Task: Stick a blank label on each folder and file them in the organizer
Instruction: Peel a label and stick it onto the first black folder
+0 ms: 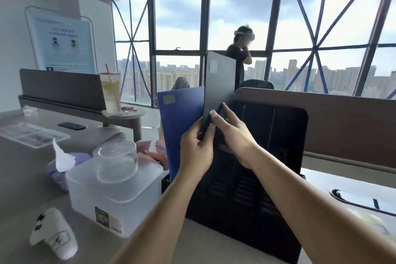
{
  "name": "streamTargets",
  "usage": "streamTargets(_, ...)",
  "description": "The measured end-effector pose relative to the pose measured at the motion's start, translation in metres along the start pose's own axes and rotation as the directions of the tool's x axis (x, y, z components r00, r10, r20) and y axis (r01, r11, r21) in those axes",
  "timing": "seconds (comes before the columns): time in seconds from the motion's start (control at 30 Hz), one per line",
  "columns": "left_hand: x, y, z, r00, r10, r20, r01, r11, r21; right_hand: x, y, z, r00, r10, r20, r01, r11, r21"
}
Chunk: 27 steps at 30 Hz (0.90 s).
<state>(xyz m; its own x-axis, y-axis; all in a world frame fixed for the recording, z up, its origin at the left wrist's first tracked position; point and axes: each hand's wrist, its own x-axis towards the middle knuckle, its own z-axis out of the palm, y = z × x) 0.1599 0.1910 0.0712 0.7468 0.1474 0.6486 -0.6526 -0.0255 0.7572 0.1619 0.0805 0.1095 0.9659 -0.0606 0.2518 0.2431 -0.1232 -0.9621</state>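
A dark grey folder (pixel 218 83) stands tilted above the black slotted organizer (pixel 276 135), a pale blank label (pixel 213 66) near its top corner. My left hand (pixel 196 152) pinches its lower left edge. On the lower right edge my right hand (pixel 231 135) grips it with thumb and fingers. Just left of it a blue folder (pixel 182 118) stands upright in the organizer, a grey label (pixel 169 99) at its top left.
A frosted plastic box (pixel 113 195) with a glass bowl (pixel 117 156) on top stands left of the organizer, beside a tissue pack (pixel 62 163). An iced drink with a straw (pixel 111 92) sits on a shelf. A wooden divider (pixel 342 124) rises behind; a person (pixel 240 58) stands at the windows.
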Motion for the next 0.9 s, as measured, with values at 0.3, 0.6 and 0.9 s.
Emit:
streamTargets(0.3, 0.005, -0.015, 0.000, 0.997, -0.069, 0.035, 0.067, 0.997, 0.041, 0.016, 0.015, 0.003, 1.000, -0.014, -0.017, 0.013, 0.999, -0.042)
streamTargets(0.6, 0.005, -0.016, 0.015, 0.999, -0.019, -0.036, 0.026, 0.979, 0.200, 0.016, -0.003, -0.002, 0.999, -0.026, -0.021, 0.027, 0.999, 0.018)
streamTargets(0.9, -0.026, -0.050, 0.013, 0.960, -0.278, -0.027, 0.267, 0.885, 0.381, 0.007, 0.025, -0.002, 0.992, 0.022, 0.122, 0.007, 0.973, -0.229)
